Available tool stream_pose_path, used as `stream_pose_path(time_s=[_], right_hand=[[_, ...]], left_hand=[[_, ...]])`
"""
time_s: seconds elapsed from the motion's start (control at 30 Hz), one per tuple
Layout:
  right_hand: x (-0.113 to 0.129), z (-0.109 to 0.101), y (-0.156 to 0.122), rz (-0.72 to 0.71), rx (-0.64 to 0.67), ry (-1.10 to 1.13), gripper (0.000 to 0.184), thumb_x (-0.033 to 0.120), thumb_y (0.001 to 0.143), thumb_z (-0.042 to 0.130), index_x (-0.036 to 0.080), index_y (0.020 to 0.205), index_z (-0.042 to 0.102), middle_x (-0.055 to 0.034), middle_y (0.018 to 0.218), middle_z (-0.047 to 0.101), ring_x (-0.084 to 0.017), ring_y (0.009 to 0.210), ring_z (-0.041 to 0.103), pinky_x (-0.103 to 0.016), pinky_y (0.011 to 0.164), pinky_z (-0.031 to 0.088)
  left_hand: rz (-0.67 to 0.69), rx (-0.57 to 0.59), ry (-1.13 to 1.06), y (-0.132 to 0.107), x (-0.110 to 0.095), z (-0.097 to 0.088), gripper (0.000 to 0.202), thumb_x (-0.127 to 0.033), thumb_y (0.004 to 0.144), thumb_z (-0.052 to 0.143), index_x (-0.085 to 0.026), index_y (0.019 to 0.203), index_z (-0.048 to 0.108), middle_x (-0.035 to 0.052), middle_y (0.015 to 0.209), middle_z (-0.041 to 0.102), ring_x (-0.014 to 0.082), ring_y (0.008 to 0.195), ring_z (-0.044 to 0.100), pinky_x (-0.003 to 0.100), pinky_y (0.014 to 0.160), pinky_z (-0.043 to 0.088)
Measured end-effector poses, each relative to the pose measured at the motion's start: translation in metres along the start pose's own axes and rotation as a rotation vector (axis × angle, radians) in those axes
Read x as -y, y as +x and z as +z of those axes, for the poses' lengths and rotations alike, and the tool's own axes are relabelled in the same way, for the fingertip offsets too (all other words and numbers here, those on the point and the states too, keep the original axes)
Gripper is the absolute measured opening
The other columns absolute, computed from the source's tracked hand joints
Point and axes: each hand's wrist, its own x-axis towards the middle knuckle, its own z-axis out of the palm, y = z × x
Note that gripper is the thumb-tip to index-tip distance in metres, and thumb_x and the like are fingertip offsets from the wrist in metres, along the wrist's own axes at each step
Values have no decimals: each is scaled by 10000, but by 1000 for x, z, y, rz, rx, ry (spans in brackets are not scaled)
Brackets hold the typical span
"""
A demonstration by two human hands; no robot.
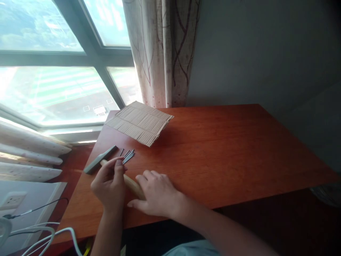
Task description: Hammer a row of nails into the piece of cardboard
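In the head view, a red-brown wooden surface [226, 149] carries everything in use. A hammer [100, 159] lies toward its left edge, the metal head just beside that edge and the wooden handle [133, 186] slanting toward the near edge. The left hand [109, 181] is over the handle, just behind the head, thumb and forefinger bent toward each other at the lower ends of a small bunch of nails [128, 156]; I cannot tell whether they pinch one. A single nail [122, 152] lies between the bunch and the hammer head. The right hand [158, 193] is at the handle's end, near the near edge, palm down with its thumb apart from its fingers; how firmly it grips, if at all, I cannot tell.

A flat piece of corrugated cardboard [140, 122] sits at the far left corner, reaching the left edge, with shadow under its right side. Beyond the far edge hangs a patterned curtain [160, 53], next to a window [64, 89].
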Motion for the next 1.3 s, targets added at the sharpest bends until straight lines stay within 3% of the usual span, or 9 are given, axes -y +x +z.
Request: stream_pose_path(time_s=[0.13,0.3,0.5,0.7,0.77,0.87,1.0,1.1,1.3], right_hand=[[19,7,24,46,109,-17,348,323,821,593,132,1112,580,-167,1090,659,-311,958,654,-414,734,537],[-3,-1,44,75,233,241,340,396,696,685,199,950,573,-58,886,688,-251,789,670,-280,577,447],[-25,-18,28,-106,-9,309,241,193,753,609,210,992,583,-41,974,700,-199,858,656,-264,696,460],[-31,-56,-24,-123,-320,376,370,131,752,584,245,1104,573,-25,1004,674,-174,862,649,-264,756,508],[-39,-70,-43,-44,-479,406,293,145,788,585,253,1060,580,-5,909,663,-150,739,624,-245,662,500],[-63,-92,-68,127,-598,316,158,282,884,604,255,1038,625,5,776,634,-153,658,589,-262,621,475],[-114,-116,-92,371,-673,116,216,426,925,569,227,955,647,17,639,567,-147,561,529,-270,568,406],[-151,-125,-105,478,-685,-123,268,449,913,560,218,779,585,18,585,531,-142,535,483,-278,560,351],[-190,-124,-118,614,-601,-150,310,490,914,522,217,788,599,18,528,531,-151,484,472,-281,542,303]], left_hand=[[21,-30,-19,-3,-3,1,255,-355,889,624,-145,992,725,-3,682,642,116,595,595,229,576,491],[335,-71,-7,-17,8,-5,158,-283,890,611,-161,934,701,23,726,659,124,593,593,255,568,491],[681,104,24,-27,18,-8,80,-188,867,595,-172,918,655,74,752,687,188,692,676,321,643,557],[617,78,98,-26,12,1,126,-235,897,606,-153,956,681,32,654,645,102,491,532,235,510,466],[593,67,138,-24,7,5,130,-196,885,629,-155,989,697,28,710,676,84,496,523,218,532,464],[562,205,193,-20,1,10,135,-182,891,633,-172,1003,707,4,734,693,71,524,550,195,575,469],[557,490,287,-18,2,15,152,-275,930,606,-193,994,716,-20,676,687,89,561,613,197,598,471],[599,640,339,-17,7,17,210,-270,975,517,-200,1031,707,19,862,761,136,748,713,221,675,501],[546,737,481,-17,12,18,264,-269,996,444,-212,1108,677,27,937,770,187,807,735,271,666,507]])
